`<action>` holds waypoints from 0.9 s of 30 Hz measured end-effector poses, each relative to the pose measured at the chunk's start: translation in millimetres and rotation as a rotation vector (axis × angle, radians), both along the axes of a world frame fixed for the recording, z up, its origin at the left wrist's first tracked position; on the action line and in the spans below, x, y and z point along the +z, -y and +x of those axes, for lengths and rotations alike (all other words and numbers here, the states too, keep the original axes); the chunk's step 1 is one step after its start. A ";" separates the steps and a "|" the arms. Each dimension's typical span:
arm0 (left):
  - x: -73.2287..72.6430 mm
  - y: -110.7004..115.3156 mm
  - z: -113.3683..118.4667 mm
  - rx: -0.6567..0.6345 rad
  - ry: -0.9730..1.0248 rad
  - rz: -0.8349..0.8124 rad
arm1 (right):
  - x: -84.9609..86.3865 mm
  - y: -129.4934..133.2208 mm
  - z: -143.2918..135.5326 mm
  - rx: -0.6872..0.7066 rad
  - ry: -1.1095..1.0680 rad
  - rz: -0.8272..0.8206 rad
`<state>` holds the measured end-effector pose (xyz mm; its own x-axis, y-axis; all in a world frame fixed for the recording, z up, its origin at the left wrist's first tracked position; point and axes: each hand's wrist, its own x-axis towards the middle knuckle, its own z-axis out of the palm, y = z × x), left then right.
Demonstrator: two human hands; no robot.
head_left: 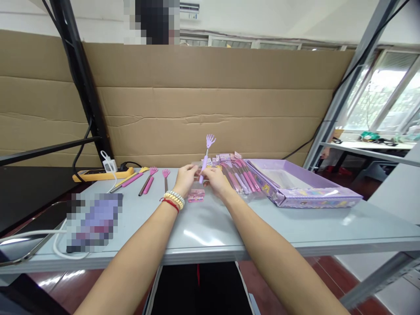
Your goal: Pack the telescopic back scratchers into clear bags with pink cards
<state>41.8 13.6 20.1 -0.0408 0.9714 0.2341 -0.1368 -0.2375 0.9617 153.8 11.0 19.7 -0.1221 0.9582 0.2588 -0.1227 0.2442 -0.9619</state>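
Note:
A purple hand-shaped back scratcher point(204, 162) stands nearly upright, its claw end up. My right hand point(217, 180) is closed, with thumb and fingers pinching its handle. My left hand point(185, 178) is closed just left of the handle, its fingers on what looks like a clear plastic bag point(197, 165), partly hidden. Pink printed cards point(196, 196) lie on the table below my hands. To the right is a row of bagged back scratchers point(242, 174) in pink, purple and yellow. Loose pink back scratchers point(150, 180) lie left of my hands.
A purple open box point(315, 197) stands on the right of the grey table point(278, 232). At left are a yellow power strip point(101, 175) with a white charger, a blurred-out object point(98, 223) and white cable. Cardboard point(213, 105) walls off the back.

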 end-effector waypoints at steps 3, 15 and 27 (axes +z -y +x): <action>1.8 -3.4 -5.2 0.182 0.014 -0.023 | 2.5 -3.4 6.5 -0.079 -0.107 -0.008; 5.8 3.9 -6.2 0.030 0.279 -0.081 | 7.0 -7.1 21.9 -0.100 -0.140 -0.144; 9.0 15.7 -2.7 -0.291 -0.003 -0.311 | -1.5 -15.4 24.3 -0.200 -0.134 0.199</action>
<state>39.1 -2.2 29.1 0.2455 0.9667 -0.0724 -0.1521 0.1122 0.9820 178.1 26.4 18.2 0.1122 0.8888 0.4444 -0.1761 0.4579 -0.8714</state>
